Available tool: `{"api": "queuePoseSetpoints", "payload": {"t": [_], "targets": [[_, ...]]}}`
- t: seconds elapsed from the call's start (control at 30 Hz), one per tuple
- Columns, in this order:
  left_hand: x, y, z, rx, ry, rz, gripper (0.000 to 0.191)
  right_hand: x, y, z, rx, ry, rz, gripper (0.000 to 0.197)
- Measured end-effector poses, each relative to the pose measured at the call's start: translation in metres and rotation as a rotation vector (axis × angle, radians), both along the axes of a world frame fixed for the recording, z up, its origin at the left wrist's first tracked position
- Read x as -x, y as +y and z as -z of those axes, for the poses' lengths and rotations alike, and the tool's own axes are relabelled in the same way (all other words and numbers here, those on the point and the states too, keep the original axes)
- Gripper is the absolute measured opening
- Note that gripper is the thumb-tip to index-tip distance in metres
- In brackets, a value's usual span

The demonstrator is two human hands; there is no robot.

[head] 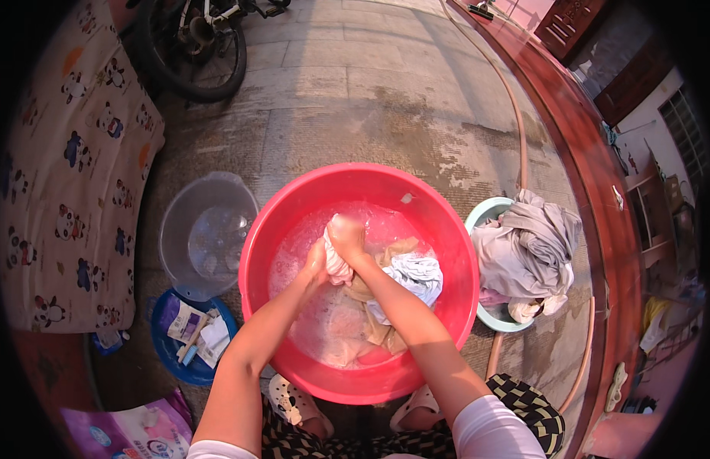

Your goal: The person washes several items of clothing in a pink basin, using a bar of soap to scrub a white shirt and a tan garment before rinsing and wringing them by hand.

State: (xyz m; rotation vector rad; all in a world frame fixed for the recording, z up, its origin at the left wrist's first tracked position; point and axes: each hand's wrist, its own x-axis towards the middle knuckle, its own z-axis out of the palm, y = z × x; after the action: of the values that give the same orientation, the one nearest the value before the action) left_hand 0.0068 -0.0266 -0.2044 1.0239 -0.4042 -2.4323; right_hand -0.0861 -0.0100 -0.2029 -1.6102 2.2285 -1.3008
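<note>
A large red plastic washtub (360,390) stands before me, holding sudsy water and wet laundry. Over the water, my left hand (317,259) and my right hand (347,234) grip a twisted pale pink cloth (335,261) between them. The right hand is higher on the cloth, the left lower and to its side. Beneath my right forearm lies a bunched light blue-white garment (415,276), partly covered by the arm. Tan cloth (360,290) is spread in the water under and beside it, and a pinkish cloth (346,321) lies half submerged nearer to me.
A clear plastic basin (180,244) and a blue basin (185,370) with a brush (188,353) and packets stand left. On the right, a pale green basin (495,324) holds grey laundry (521,241). A hose (515,103) crosses the paving near a red ledge (567,172). A detergent bag (131,427) lies front left.
</note>
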Motion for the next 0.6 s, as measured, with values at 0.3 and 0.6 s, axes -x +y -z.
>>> {"api": "queuePoseSetpoints", "payload": {"t": [0.3, 0.6], "targets": [[-0.008, -0.033, 0.042, 0.546, -0.304, 0.054, 0.055, 0.040, 0.015, 0.022, -0.335, -0.193, 0.431, 0.044], [-0.039, -0.023, 0.023, 1.563, -1.085, 0.672, 0.077, 0.057, 0.035, 0.040, -0.727, 0.258, -0.175, 0.040]]}}
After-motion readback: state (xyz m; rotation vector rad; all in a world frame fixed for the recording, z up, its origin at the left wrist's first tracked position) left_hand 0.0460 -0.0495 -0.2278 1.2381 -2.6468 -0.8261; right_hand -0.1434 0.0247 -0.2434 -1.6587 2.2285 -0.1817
